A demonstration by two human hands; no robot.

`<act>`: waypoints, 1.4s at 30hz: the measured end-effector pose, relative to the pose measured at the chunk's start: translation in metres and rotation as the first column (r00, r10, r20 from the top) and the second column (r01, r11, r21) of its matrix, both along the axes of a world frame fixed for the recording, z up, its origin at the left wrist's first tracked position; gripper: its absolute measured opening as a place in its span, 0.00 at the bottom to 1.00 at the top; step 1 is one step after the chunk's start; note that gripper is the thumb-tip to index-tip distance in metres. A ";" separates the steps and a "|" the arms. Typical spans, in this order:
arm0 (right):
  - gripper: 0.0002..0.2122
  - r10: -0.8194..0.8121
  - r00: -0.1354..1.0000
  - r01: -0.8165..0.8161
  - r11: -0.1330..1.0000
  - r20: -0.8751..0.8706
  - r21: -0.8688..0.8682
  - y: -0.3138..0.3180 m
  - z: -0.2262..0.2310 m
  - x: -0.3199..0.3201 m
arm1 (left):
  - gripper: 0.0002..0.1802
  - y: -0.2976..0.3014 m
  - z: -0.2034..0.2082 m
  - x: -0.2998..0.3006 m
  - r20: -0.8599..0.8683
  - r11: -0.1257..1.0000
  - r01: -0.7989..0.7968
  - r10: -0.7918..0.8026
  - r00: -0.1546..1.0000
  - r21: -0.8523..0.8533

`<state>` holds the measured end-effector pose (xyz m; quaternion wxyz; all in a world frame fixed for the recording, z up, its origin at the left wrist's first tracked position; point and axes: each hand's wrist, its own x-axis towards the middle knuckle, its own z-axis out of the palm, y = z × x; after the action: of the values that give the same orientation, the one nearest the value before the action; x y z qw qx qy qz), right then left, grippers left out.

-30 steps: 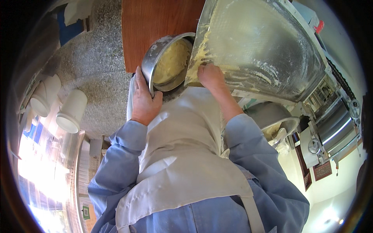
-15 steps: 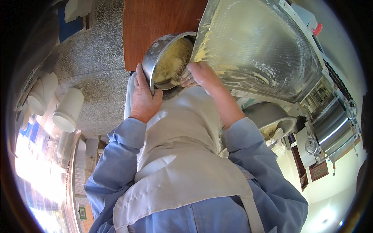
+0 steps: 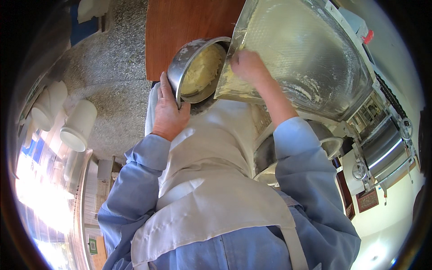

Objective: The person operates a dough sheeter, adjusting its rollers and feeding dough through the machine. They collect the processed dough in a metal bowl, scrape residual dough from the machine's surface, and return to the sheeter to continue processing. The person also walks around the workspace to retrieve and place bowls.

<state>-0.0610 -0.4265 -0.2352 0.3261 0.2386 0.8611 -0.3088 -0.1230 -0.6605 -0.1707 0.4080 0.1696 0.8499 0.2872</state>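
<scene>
My left hand [image 3: 170,110] grips the near left rim of a metal bowl [image 3: 179,63], thumb inside and fingers along the outer wall. The bowl is tilted on its side, its mouth facing right, toward the edge of a metal tray. Pale yellow, crumbly dough or meal [image 3: 203,72] lies in it. My right hand [image 3: 248,67] is curled over the left end of the metal tray [image 3: 306,49], where yellow residue sticks. Its fingertips are hidden, so I cannot make out what they hold.
A reddish-brown wooden board [image 3: 189,20] lies behind the bowl. Below my right forearm stand more metal bowls [image 3: 265,155]. A machine with metal rollers and handwheels [image 3: 382,148] is at the right. White buckets [image 3: 78,126] stand on the left, by the speckled floor [image 3: 112,58].
My right hand has moved from the bowl's mouth up and right onto the tray. The yellow stuff in the bowl has settled. My left hand stays on the rim.
</scene>
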 end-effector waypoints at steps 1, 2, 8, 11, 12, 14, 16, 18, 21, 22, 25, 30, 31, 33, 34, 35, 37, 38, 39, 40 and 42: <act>0.11 0.069 0.994 -0.062 0.994 0.083 -0.092 -0.002 0.002 0.006 | 0.48 0.000 0.000 0.000 0.006 1.000 0.002 -0.002 1.000 -0.009; 0.12 -0.022 0.999 0.024 0.998 0.040 -0.056 -0.002 0.004 0.010 | 0.48 0.000 0.000 0.000 0.011 1.000 0.005 -0.005 1.000 -0.020; 0.14 -0.171 0.985 0.171 0.985 -0.011 0.037 -0.004 0.001 0.013 | 0.48 -0.001 0.000 0.000 0.046 0.999 -0.001 0.003 0.999 -0.039; 0.14 -0.143 0.982 0.152 0.986 0.125 -0.066 -0.016 0.003 0.017 | 0.48 -0.001 -0.001 0.000 0.010 1.000 0.017 -0.017 1.000 -0.019; 0.14 -0.143 0.982 0.155 0.983 0.126 -0.095 -0.018 0.005 0.020 | 0.47 -0.002 -0.001 0.000 -0.012 1.000 0.026 -0.026 1.000 -0.012; 0.15 -0.170 0.981 0.177 0.981 0.093 -0.078 -0.016 0.005 0.025 | 0.47 -0.002 -0.001 0.002 -0.011 0.999 0.028 -0.028 1.000 -0.030; 0.16 -0.236 0.970 0.238 0.971 -0.048 0.034 -0.011 0.000 0.028 | 0.47 -0.002 -0.002 0.002 -0.006 0.999 0.024 -0.025 1.000 -0.039; 0.17 -0.131 0.987 0.134 0.991 0.095 -0.019 -0.018 -0.006 0.031 | 0.48 -0.002 -0.002 0.002 0.006 0.999 0.021 -0.021 1.000 -0.036; 0.17 -0.160 0.976 0.172 0.983 0.145 -0.067 -0.035 -0.011 0.038 | 0.48 -0.001 -0.001 0.002 0.028 0.998 0.012 -0.010 1.000 -0.054; 0.18 -0.186 0.961 0.205 0.976 0.206 -0.074 -0.041 -0.010 0.041 | 0.48 -0.001 0.000 0.003 0.017 0.998 0.016 -0.015 1.000 -0.053; 0.18 -0.314 0.924 0.343 0.933 0.220 -0.108 -0.049 -0.005 0.043 | 0.48 -0.001 0.001 0.004 0.007 0.998 0.024 -0.024 1.000 -0.055; 0.18 -0.493 0.815 0.572 0.765 0.303 -0.295 -0.039 0.011 0.033 | 0.48 0.000 0.001 0.006 0.006 0.999 0.005 -0.005 1.000 -0.041; 0.18 -0.549 0.776 0.629 0.710 0.311 -0.316 -0.036 0.014 0.032 | 0.48 0.000 0.001 0.006 -0.003 0.999 0.008 -0.008 1.000 -0.034; 0.18 -0.511 0.809 0.579 0.778 0.289 -0.244 -0.034 0.016 0.030 | 0.48 -0.001 0.001 0.006 -0.012 1.000 0.019 -0.019 1.000 -0.017; 0.18 -0.402 0.878 0.447 0.882 0.261 -0.146 -0.035 0.017 0.031 | 0.48 -0.001 0.001 0.006 -0.006 1.000 0.018 -0.018 1.000 -0.021; 0.18 -0.298 0.928 0.306 0.952 0.225 0.001 -0.036 0.017 0.031 | 0.48 -0.001 0.000 0.006 -0.004 1.000 0.016 -0.016 1.000 -0.024; 0.17 -0.314 0.912 0.353 0.928 0.264 -0.116 -0.045 0.017 0.033 | 0.48 -0.002 0.001 0.006 0.018 0.999 0.010 -0.009 1.000 -0.038; 0.17 -0.317 0.895 0.376 0.914 0.312 -0.150 -0.049 0.018 0.033 | 0.48 -0.002 0.001 0.006 0.034 0.999 0.006 -0.004 0.999 -0.045; 0.18 -0.323 0.904 0.386 0.899 0.281 -0.208 -0.053 0.020 0.033 | 0.48 -0.002 0.001 0.006 0.039 0.999 -0.010 0.011 0.999 -0.031; 0.18 -0.484 0.804 0.587 0.741 0.346 -0.326 -0.054 0.021 0.032 | 0.48 -0.002 0.001 0.005 0.032 0.999 0.000 0.002 0.999 -0.050; 0.19 -0.625 0.497 0.857 0.241 0.602 -0.456 -0.053 0.025 0.030 | 0.49 -0.001 0.000 0.006 0.028 0.999 0.006 -0.005 1.000 -0.046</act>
<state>-0.0311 -0.4796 -0.2107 0.3254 0.5168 0.3835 -0.6928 -0.1175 -0.6617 -0.1707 0.4246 0.1584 0.8500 0.2685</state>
